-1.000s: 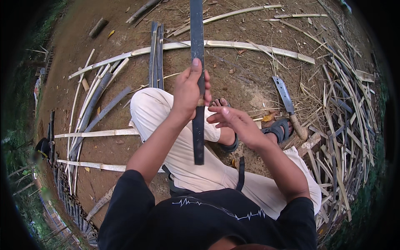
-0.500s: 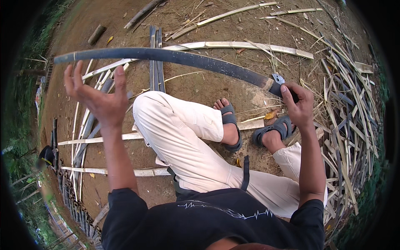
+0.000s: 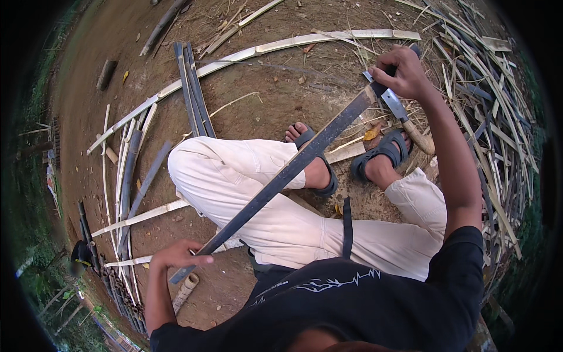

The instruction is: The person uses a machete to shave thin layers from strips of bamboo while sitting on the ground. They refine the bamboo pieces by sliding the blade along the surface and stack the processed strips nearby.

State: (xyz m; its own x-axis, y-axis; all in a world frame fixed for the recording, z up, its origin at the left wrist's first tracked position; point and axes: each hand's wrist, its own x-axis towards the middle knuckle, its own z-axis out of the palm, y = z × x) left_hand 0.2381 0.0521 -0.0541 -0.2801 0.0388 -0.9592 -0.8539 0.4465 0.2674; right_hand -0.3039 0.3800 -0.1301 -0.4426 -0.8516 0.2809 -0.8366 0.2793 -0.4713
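Left hand grips the near end of a long dark split-bamboo strip; right hand clasps its far end. Risk: sharp strip edges could slice palms if it slips.

The strip lies across the knee; left hand behind-left of the knee, right hand and knife front-right.

Upper body: black short-sleeved shirt with a thin white jagged-line graphic across the chest. Legs: cream trousers. Feet: dark grey strapped sandals. Forearms bare.
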